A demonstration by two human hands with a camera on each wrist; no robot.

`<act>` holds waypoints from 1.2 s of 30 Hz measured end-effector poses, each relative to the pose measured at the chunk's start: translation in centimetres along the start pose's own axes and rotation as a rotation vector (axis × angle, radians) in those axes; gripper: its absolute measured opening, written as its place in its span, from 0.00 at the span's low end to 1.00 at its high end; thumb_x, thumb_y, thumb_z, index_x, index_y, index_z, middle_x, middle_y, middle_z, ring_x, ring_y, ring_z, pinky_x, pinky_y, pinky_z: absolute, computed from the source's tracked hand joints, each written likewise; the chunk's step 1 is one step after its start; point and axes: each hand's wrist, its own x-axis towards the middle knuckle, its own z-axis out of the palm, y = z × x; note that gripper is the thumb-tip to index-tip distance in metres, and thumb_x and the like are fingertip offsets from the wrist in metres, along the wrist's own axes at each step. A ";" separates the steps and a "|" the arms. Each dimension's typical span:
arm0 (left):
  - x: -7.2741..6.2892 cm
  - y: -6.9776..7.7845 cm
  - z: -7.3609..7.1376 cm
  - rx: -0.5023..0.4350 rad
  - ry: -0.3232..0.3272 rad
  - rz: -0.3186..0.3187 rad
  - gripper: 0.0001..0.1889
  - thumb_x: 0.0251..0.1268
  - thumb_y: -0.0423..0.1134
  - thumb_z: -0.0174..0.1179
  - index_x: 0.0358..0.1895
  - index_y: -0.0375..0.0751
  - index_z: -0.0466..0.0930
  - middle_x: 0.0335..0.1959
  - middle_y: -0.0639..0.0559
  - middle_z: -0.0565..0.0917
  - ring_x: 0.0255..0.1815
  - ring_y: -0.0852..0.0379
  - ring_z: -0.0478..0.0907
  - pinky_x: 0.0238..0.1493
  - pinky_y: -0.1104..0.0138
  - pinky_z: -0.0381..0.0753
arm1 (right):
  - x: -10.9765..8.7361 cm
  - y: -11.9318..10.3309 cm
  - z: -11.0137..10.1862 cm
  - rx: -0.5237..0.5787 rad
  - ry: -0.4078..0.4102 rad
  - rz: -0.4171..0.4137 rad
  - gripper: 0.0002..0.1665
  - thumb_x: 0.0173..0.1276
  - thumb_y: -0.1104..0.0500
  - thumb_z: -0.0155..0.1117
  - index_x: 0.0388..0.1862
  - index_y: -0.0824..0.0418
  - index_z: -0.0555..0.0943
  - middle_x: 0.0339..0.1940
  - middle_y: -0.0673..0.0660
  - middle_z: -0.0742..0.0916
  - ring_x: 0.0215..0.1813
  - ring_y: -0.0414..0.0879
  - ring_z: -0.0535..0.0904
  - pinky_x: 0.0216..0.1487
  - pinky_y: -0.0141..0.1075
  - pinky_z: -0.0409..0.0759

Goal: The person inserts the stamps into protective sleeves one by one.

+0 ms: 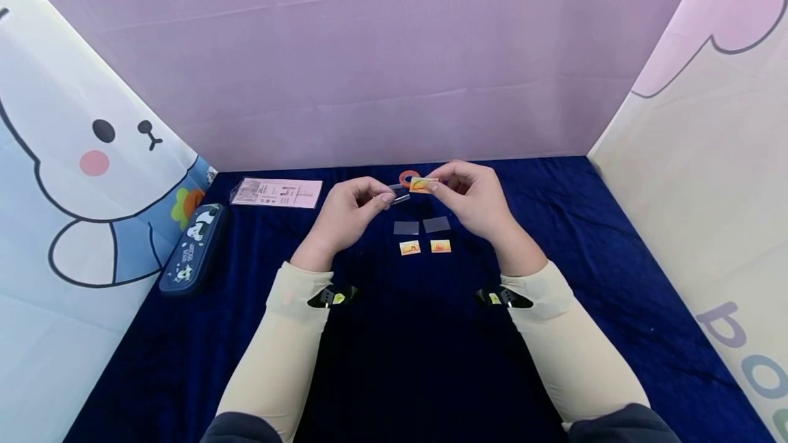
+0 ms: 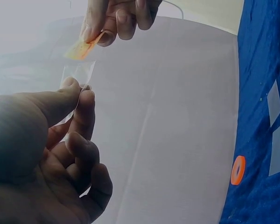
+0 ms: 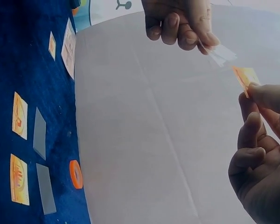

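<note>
My left hand [image 1: 346,216] pinches a small clear plastic sleeve [image 2: 79,72] between thumb and forefinger, its mouth slightly parted in the left wrist view. Facing it, my right hand [image 1: 475,198] pinches a yellow-orange postage stamp [image 3: 245,78] by one edge. A small gap separates the stamp from the sleeve. On the cloth below lie two similar stamps [image 1: 410,247] side by side, their toothed edges visible in the right wrist view. Just beyond them are two flat clear sleeves [image 1: 406,227].
An orange ring [image 2: 238,170] lies on the dark blue cloth [image 1: 585,238] near the back. At the left are a pink printed sheet [image 1: 277,193] in a clear cover and a dark pencil case [image 1: 193,249]. Another small stamp [image 3: 52,45] lies near the sheet. Fabric walls [image 1: 369,74] surround the table.
</note>
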 end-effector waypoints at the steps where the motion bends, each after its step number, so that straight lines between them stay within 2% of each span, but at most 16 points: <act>1: 0.0 0.0 0.0 0.002 0.000 -0.001 0.05 0.75 0.44 0.66 0.44 0.50 0.89 0.33 0.57 0.86 0.27 0.52 0.72 0.29 0.62 0.70 | 0.0 0.0 0.0 0.002 -0.002 -0.003 0.05 0.71 0.60 0.75 0.43 0.59 0.91 0.30 0.56 0.86 0.24 0.50 0.73 0.25 0.33 0.71; 10: 0.0 0.1 -0.1 0.008 -0.002 -0.004 0.05 0.76 0.44 0.66 0.44 0.51 0.89 0.33 0.57 0.85 0.26 0.53 0.71 0.28 0.62 0.70 | -0.1 0.0 0.3 0.004 -0.035 0.031 0.05 0.72 0.61 0.74 0.44 0.59 0.90 0.33 0.56 0.88 0.26 0.51 0.75 0.27 0.34 0.73; 18: 0.0 0.0 -0.1 0.007 -0.006 0.003 0.08 0.75 0.44 0.66 0.45 0.46 0.90 0.33 0.52 0.86 0.25 0.51 0.71 0.28 0.63 0.69 | -0.1 0.0 0.5 -0.020 -0.047 0.053 0.06 0.73 0.66 0.71 0.46 0.65 0.89 0.34 0.63 0.87 0.27 0.55 0.73 0.27 0.33 0.71; 24: 0.0 0.0 -0.1 0.001 -0.003 0.013 0.06 0.75 0.44 0.66 0.44 0.48 0.90 0.33 0.48 0.86 0.25 0.52 0.70 0.27 0.63 0.68 | 0.0 0.3 0.5 -0.025 -0.053 0.044 0.05 0.72 0.61 0.73 0.45 0.59 0.90 0.33 0.58 0.88 0.26 0.52 0.74 0.27 0.34 0.72; 29: 0.1 0.0 0.0 0.002 0.005 0.017 0.05 0.75 0.43 0.67 0.43 0.48 0.90 0.31 0.53 0.86 0.24 0.53 0.70 0.26 0.63 0.68 | -0.1 -0.1 0.4 -0.015 -0.057 0.032 0.05 0.72 0.60 0.74 0.44 0.59 0.90 0.32 0.57 0.88 0.26 0.52 0.74 0.26 0.34 0.72; 36: 0.0 0.1 0.0 0.008 0.000 0.004 0.05 0.75 0.43 0.66 0.43 0.48 0.89 0.31 0.53 0.86 0.24 0.53 0.70 0.26 0.63 0.68 | -0.3 -1.0 0.6 -0.024 -0.069 0.050 0.05 0.73 0.65 0.72 0.45 0.63 0.90 0.33 0.62 0.87 0.26 0.54 0.74 0.26 0.33 0.70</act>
